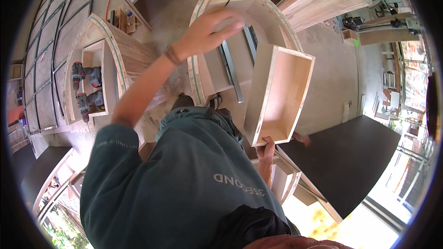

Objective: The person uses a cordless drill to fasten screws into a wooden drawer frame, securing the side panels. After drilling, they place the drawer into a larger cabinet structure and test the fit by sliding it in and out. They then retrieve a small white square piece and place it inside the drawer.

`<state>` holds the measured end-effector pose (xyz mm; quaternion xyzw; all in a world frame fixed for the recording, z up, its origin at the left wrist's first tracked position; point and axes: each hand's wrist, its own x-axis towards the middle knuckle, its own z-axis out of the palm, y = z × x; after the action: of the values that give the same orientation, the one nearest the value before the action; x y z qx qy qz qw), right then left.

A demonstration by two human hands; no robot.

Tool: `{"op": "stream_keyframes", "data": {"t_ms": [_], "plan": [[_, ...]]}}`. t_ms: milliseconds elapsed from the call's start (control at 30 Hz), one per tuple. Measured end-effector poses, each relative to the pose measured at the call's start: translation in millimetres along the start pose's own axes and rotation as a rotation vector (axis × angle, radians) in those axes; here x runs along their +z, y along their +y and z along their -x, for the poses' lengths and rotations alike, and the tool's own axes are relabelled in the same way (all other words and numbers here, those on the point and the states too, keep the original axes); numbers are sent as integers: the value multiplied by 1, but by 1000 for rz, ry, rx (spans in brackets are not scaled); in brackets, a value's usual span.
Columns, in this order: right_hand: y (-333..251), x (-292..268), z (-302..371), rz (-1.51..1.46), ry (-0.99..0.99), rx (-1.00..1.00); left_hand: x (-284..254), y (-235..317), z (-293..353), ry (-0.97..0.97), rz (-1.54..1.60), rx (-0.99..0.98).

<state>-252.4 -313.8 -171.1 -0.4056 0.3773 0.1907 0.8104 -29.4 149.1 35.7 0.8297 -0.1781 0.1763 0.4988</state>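
I record: right hand point(266, 147) clasping a pale rectangular wooden box point(279, 94) by its near edge; grey concrete floor point(330, 78) beyond the fingers; left hand point(213, 31) outstretched, unladen, above slim metal rails point(232, 71).

Pale lettering point(239, 184) can be seen on the teal shirt point(184, 170) — upside down across the chest, smaller near the sleeve's hem point(116, 130).

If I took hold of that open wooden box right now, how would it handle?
The wooden box would probably feel stiff, since its flat panels meet in squared corners. It's likely light for its size, being hollow with thin walls. It may tip or swing, as the right hand holds it near one end.
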Motion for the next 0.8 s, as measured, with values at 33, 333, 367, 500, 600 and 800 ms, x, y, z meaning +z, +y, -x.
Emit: {"op": "stream_keyframes", "data": {"t_ms": [33, 333, 367, 500, 600, 800], "plan": [[-2, -1, 2, 18, 43, -14, 3, -16, 29, 48, -6, -184], [-19, 8, -43, 179, 19, 56, 52, -96, 263, 21, -183, -889], [-19, 5, -55, 200, -7, 83, 55, -98, 273, -2, -180, -913], [-15, 25, -77, 242, 2, 112, 62, -100, 276, 16, -163, -907], [-10, 35, -87, 262, 37, 112, 64, -107, 268, 31, -189, -894], [-5, 22, -111, 293, 31, 113, 57, -116, 244, 72, -166, -822]]}}
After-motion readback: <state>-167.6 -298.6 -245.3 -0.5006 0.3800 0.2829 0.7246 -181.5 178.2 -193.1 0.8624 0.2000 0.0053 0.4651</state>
